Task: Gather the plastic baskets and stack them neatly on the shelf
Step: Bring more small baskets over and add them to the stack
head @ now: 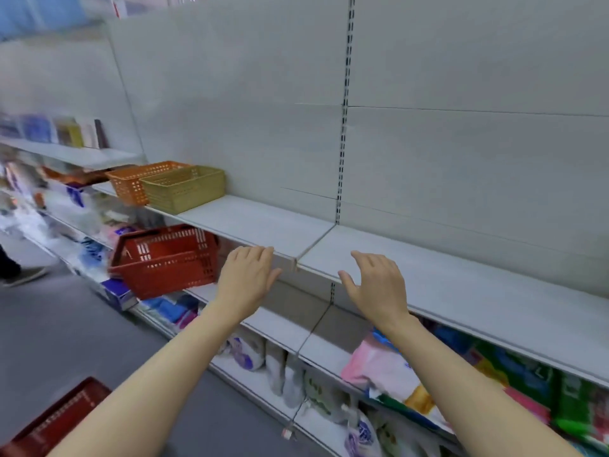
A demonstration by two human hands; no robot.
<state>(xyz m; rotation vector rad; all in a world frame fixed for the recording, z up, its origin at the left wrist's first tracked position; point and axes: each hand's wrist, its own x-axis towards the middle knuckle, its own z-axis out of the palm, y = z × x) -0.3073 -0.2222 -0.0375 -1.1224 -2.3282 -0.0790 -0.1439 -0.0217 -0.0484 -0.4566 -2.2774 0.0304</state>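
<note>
head view: orange basket [131, 184] beside yellow basket [184, 188] on shelf [263, 222], both grips spread, left hand [247, 278], right hand [379, 282]

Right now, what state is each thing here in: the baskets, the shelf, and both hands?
left hand: open, holding nothing, in front of the shelf edge.
right hand: open, holding nothing, over the shelf edge.
orange basket: upright on the shelf.
tan basket: upright, touching the orange basket.
red basket: tilted, below the shelf, unheld.
second red basket: low at bottom left, partly cut off.
shelf: bare near the hands.
</note>
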